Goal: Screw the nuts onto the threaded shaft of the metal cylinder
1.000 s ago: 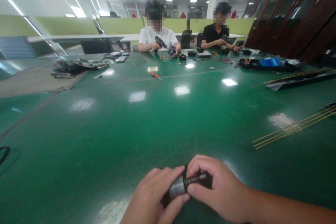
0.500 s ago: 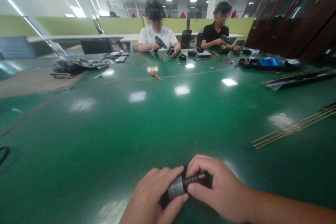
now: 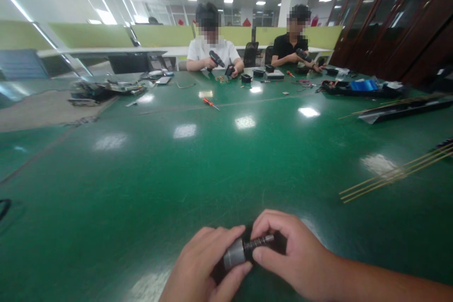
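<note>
Beyond glossy green table [image 3: 212, 170], partitions [image 3: 159, 36]; left grip [image 3: 203, 259] holds cylinder [image 3: 234, 254], right grip [image 3: 295, 255] pinches shaft [image 3: 261, 242].

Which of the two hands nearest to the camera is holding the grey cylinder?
The left hand: its fingers and thumb close around the grey cylinder, whereas the right hand has fingers at the ridged shaft.

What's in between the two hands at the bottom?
In the head view, a grey metal cylinder with a thin ridged rod sticking out lies between the left hand and right hand.
</note>
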The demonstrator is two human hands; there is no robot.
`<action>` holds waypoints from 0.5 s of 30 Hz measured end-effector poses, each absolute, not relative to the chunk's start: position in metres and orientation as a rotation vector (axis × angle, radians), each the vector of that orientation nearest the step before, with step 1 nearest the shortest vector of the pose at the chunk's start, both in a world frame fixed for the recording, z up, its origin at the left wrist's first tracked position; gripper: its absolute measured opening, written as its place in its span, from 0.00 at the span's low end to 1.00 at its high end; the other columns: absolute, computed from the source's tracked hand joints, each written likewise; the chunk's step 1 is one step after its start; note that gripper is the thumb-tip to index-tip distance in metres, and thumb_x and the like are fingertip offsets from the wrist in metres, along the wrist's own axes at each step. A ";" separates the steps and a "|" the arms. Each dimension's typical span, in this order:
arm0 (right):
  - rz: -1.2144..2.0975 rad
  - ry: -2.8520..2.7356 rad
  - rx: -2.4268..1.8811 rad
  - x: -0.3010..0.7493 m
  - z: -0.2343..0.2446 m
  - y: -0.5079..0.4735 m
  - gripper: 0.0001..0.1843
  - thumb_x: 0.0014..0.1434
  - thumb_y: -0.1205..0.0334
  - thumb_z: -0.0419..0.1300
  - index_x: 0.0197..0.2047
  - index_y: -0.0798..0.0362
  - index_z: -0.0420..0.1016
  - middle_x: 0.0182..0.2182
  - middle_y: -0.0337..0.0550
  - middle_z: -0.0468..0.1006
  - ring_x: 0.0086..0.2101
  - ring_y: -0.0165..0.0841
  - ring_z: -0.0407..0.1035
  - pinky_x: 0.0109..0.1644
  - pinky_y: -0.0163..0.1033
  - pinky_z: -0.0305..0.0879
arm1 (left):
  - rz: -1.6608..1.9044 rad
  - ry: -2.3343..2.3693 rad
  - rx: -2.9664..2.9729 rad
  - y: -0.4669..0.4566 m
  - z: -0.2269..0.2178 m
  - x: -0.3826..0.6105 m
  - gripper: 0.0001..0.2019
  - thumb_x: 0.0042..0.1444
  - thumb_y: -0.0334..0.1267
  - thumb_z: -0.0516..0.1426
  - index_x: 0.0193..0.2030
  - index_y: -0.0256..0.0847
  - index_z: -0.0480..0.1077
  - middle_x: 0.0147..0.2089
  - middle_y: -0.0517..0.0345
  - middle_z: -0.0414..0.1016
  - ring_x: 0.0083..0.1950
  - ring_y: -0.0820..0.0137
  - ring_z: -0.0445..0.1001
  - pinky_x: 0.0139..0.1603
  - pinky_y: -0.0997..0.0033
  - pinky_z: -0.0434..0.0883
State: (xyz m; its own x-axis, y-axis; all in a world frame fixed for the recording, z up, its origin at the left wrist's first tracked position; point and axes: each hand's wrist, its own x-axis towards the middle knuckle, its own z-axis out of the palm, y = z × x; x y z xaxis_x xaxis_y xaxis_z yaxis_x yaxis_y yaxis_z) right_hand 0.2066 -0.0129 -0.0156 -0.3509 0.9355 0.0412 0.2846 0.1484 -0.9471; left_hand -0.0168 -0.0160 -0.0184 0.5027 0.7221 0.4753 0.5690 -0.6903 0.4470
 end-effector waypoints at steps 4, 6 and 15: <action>1.225 -1.734 -1.178 0.207 -0.017 -0.013 0.02 0.54 0.66 0.64 0.33 0.52 0.75 0.31 0.38 0.76 0.34 0.33 0.70 0.40 0.36 0.63 | 0.965 1.127 2.508 -0.017 -0.017 -0.017 0.17 0.61 0.43 0.62 0.56 0.47 0.71 0.42 0.58 0.83 0.39 0.67 0.81 0.41 0.73 0.78; 1.224 -1.730 -1.174 0.207 -0.018 -0.012 0.02 0.54 0.66 0.63 0.33 0.52 0.75 0.30 0.38 0.75 0.33 0.32 0.69 0.39 0.36 0.62 | 0.993 1.131 2.517 -0.016 -0.017 -0.018 0.17 0.61 0.44 0.62 0.56 0.48 0.71 0.43 0.58 0.84 0.40 0.66 0.82 0.42 0.72 0.79; 1.223 -1.727 -1.143 0.206 -0.022 -0.011 0.03 0.51 0.67 0.63 0.32 0.52 0.75 0.30 0.37 0.75 0.33 0.32 0.69 0.38 0.36 0.62 | 1.090 1.048 2.553 -0.008 -0.021 -0.019 0.18 0.60 0.46 0.61 0.56 0.50 0.70 0.41 0.61 0.84 0.37 0.69 0.82 0.37 0.76 0.79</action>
